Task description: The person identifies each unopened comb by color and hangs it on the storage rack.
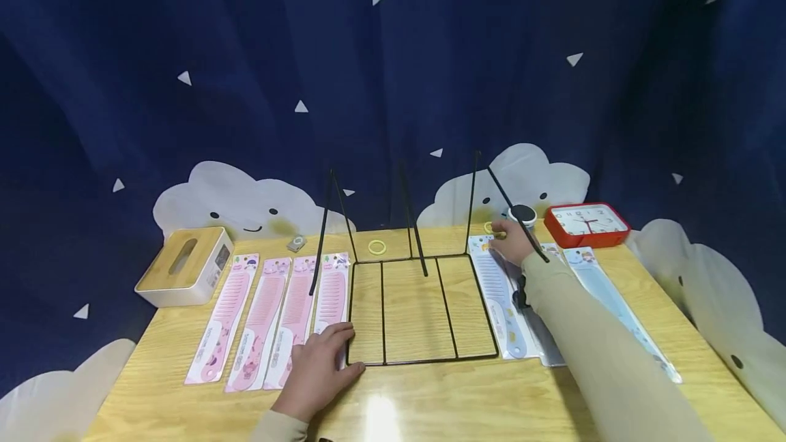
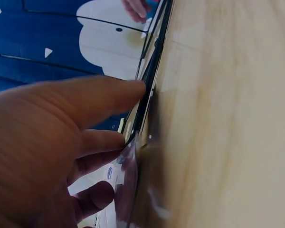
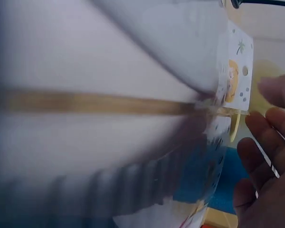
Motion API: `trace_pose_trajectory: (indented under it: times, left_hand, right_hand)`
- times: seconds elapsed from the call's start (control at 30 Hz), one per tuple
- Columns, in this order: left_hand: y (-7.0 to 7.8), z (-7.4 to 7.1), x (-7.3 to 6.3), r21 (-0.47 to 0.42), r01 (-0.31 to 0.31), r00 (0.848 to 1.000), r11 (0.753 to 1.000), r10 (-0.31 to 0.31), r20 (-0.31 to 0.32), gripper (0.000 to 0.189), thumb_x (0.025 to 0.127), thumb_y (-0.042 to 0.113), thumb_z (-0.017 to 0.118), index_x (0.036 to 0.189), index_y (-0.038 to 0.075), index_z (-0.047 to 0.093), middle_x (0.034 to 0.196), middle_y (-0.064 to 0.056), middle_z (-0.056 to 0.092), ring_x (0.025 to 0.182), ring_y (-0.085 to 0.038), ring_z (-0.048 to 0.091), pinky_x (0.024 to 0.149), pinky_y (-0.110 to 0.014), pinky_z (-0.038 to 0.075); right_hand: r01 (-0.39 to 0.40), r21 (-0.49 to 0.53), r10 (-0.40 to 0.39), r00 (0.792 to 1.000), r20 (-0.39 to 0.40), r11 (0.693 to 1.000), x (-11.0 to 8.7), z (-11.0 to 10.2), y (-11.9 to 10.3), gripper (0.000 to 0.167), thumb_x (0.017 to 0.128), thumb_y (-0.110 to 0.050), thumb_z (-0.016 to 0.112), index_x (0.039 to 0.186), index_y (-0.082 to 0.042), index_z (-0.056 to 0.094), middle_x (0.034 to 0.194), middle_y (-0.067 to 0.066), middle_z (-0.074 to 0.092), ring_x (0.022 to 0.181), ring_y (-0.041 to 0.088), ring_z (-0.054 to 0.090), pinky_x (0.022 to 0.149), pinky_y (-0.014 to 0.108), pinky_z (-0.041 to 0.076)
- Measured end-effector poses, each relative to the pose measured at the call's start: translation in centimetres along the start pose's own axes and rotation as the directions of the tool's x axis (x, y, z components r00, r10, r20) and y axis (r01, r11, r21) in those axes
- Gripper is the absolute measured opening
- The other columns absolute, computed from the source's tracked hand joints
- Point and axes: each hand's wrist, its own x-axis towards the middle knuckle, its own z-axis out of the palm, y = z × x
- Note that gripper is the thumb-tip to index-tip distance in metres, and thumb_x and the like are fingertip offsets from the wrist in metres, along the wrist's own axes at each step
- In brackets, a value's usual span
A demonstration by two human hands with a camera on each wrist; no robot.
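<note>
A black wire rack [image 1: 424, 361] with upright and slanting rods stands mid-table. My left hand [image 1: 321, 367] rests at its near left corner; in the left wrist view the thumb [image 2: 118, 92] touches the black wire, with the other fingers beside a clear comb package. My right hand [image 1: 512, 243] reaches to the top of a packaged blue comb [image 1: 500, 299] right of the rack. One slanting rod crosses in front of that arm. In the right wrist view, the fingers [image 3: 263, 161] are spread loosely at the package's card end [image 3: 240, 66]. A yellow ring [image 1: 488, 228] lies close to the fingertips.
Several packaged pink combs [image 1: 260, 322] lie left of the rack, more blue ones [image 1: 614, 299] on the right. Further back are a tissue box [image 1: 184, 271], a small grey device [image 1: 297, 243], another yellow ring [image 1: 377, 247], a white round object [image 1: 523, 213] and a red clock [image 1: 587, 224].
</note>
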Motion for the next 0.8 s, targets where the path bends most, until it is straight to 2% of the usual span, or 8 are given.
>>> trace_pose_trajectory:
  times: [0.1,0.23,0.33,0.47,0.57,0.7,0.8]
  left_hand:
    - [0.0,-0.1,0.2,0.003,0.012,1.000,1.000,-0.012,-0.005,0.053,0.079,0.037,0.084,0.123,0.011,0.070,0.134,0.001,0.062,0.118,-0.027,0.060,0.073,-0.039,0.033]
    - [0.0,-0.2,0.3,0.006,0.007,1.000,1.000,-0.007,-0.003,0.054,0.078,0.037,0.085,0.123,0.010,0.070,0.134,0.001,0.063,0.116,-0.027,0.061,0.072,-0.039,0.033]
    - [0.1,-0.3,0.2,0.011,-0.002,1.000,1.000,0.002,-0.012,0.055,0.078,0.036,0.085,0.123,0.009,0.070,0.134,0.001,0.063,0.116,-0.027,0.061,0.073,-0.040,0.034]
    - [0.0,-0.5,0.2,0.011,0.001,1.000,1.000,-0.001,-0.018,0.055,0.077,0.035,0.086,0.123,0.010,0.070,0.135,0.001,0.063,0.116,-0.027,0.061,0.074,-0.041,0.035]
    - [-0.2,-0.6,0.4,0.002,0.010,1.000,1.000,-0.010,-0.013,0.055,0.077,0.035,0.086,0.123,0.011,0.070,0.135,0.001,0.063,0.116,-0.028,0.062,0.074,-0.041,0.035]
    - [-0.4,-0.6,0.5,-0.035,0.020,1.000,0.999,-0.020,0.006,0.055,0.077,0.033,0.086,0.124,0.010,0.069,0.136,-0.001,0.063,0.118,-0.029,0.061,0.074,-0.043,0.037]
    - [-0.5,-0.3,0.5,-0.091,0.033,0.999,0.995,-0.031,0.019,0.054,0.078,0.029,0.086,0.126,0.010,0.069,0.136,-0.001,0.063,0.122,-0.029,0.060,0.079,-0.047,0.038]
  right_hand:
    - [-0.017,-0.038,0.018,1.000,0.011,0.999,0.9,0.1,-0.1,0.048,0.089,-0.006,0.065,0.131,0.014,0.055,0.125,0.032,0.060,0.118,0.046,0.056,0.101,0.054,0.044]
    - [-0.054,-0.181,0.060,0.998,0.028,0.982,1.5,0.5,0.2,0.047,0.088,-0.013,0.070,0.128,0.011,0.060,0.116,0.026,0.064,0.108,0.039,0.059,0.097,0.051,0.046]
    - [-0.086,-0.193,0.090,0.996,0.014,0.977,1.4,0.6,0.3,0.038,0.089,-0.015,0.072,0.120,0.006,0.064,0.108,0.020,0.065,0.099,0.033,0.059,0.090,0.048,0.047]
    - [-0.068,-0.046,0.067,0.997,-0.022,0.997,1.0,0.2,0.1,0.016,0.091,-0.009,0.068,0.100,0.004,0.063,0.094,0.016,0.064,0.085,0.029,0.057,0.076,0.043,0.048]
    - [-0.016,0.032,0.019,0.996,-0.093,0.999,0.8,-0.5,0.1,0.011,0.092,-0.011,0.068,0.092,-0.001,0.064,0.085,0.011,0.065,0.078,0.024,0.057,0.070,0.036,0.046]
    - [0.036,0.050,-0.026,0.981,-0.193,0.998,-0.2,-2.3,-0.4,0.013,0.091,-0.019,0.071,0.089,-0.007,0.068,0.082,0.007,0.066,0.075,0.021,0.056,0.066,0.032,0.043]
    - [0.061,0.116,-0.034,0.974,-0.226,0.991,-2.3,-4.2,-2.4,0.018,0.093,-0.019,0.069,0.097,-0.002,0.068,0.088,0.012,0.068,0.074,0.016,0.059,0.066,0.027,0.048]
